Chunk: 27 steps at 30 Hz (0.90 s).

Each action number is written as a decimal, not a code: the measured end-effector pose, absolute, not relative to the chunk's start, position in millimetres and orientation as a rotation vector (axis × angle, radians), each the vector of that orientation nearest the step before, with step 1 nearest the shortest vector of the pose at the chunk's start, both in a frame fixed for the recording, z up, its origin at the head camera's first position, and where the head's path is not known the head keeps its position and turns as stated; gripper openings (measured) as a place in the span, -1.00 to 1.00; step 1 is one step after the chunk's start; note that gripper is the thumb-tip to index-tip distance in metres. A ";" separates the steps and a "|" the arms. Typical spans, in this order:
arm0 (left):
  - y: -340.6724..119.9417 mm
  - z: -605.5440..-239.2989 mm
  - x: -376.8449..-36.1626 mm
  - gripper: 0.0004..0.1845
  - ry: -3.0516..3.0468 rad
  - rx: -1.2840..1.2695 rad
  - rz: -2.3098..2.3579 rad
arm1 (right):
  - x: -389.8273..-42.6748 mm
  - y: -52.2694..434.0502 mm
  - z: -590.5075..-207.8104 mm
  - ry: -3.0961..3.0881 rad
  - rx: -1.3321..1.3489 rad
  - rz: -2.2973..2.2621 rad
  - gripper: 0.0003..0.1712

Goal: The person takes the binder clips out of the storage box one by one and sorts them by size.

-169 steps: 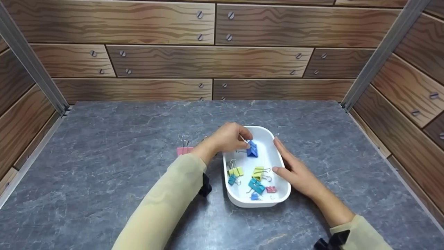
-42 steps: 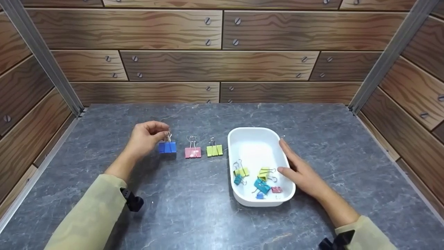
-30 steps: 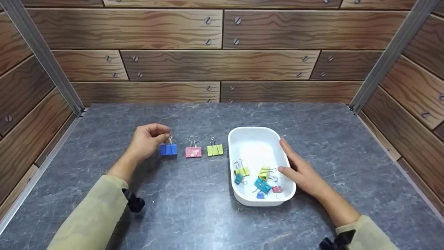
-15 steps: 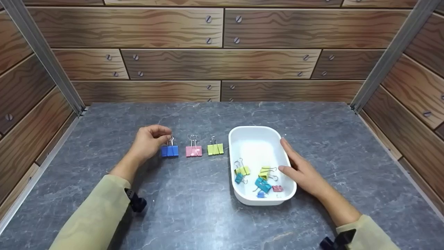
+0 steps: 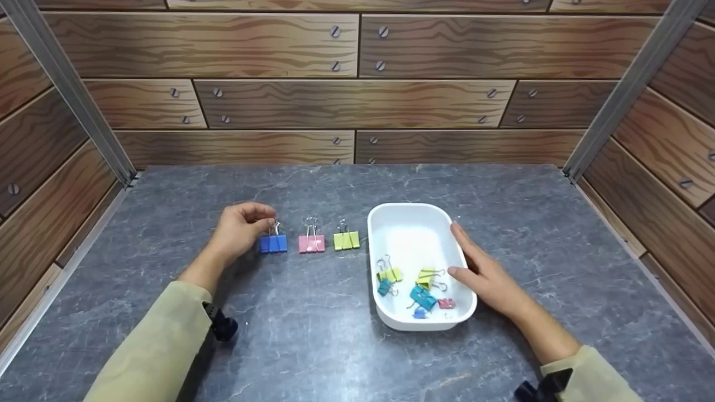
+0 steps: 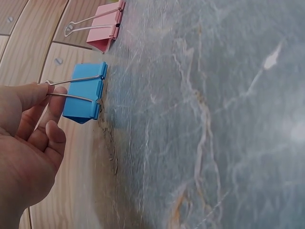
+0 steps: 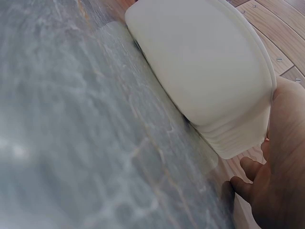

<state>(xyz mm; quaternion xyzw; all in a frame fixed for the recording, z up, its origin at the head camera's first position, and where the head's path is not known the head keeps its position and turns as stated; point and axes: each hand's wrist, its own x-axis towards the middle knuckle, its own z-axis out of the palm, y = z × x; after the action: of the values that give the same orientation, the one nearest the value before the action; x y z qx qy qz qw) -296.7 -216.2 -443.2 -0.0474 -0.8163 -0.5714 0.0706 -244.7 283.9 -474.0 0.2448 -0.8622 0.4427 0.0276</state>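
Observation:
My left hand pinches the wire handles of a blue binder clip between thumb and fingers; the left wrist view shows the clip with its handles in my fingertips. To its right, a pink binder clip and a yellow-green binder clip stand in line on the table, handles up. My right hand rests against the right side of a white tub, its thumb over the rim and its fingers extended along the outer wall.
In the tub's near half lie two yellow-green clips, two teal clips, a small pink clip and a small blue clip. Wood-patterned panels enclose the grey marbled table at the back and sides.
Over five seconds ago my left hand held the blue clip inside the tub. The clip then came left to the row's end, and lately shifted slightly nearer and right. My right hand stayed.

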 end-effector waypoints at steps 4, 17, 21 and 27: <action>-215.3 -444.4 -297.1 -0.83 -2.451 -0.128 -1.734 | -244.6 283.9 -474.1 -2.653 0.755 1.371 -0.07; -215.3 -450.1 -300.2 -0.81 -2.456 -0.074 -1.753 | -244.6 283.9 -474.8 -2.645 0.754 1.366 -0.06; -214.7 -450.1 -301.1 -0.80 -2.448 -0.069 -1.775 | -244.5 284.4 -474.1 -2.646 0.752 1.368 -0.06; -214.0 -450.4 -301.0 -0.80 -2.437 -0.064 -1.809 | -244.5 284.3 -473.9 -2.647 0.751 1.376 -0.06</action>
<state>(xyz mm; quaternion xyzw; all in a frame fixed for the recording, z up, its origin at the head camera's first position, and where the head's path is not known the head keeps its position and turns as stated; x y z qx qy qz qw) -301.0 -214.0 -450.4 -0.0212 -0.8017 -0.5951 0.0529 -244.5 284.3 -473.9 0.2441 -0.8600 0.4470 0.0327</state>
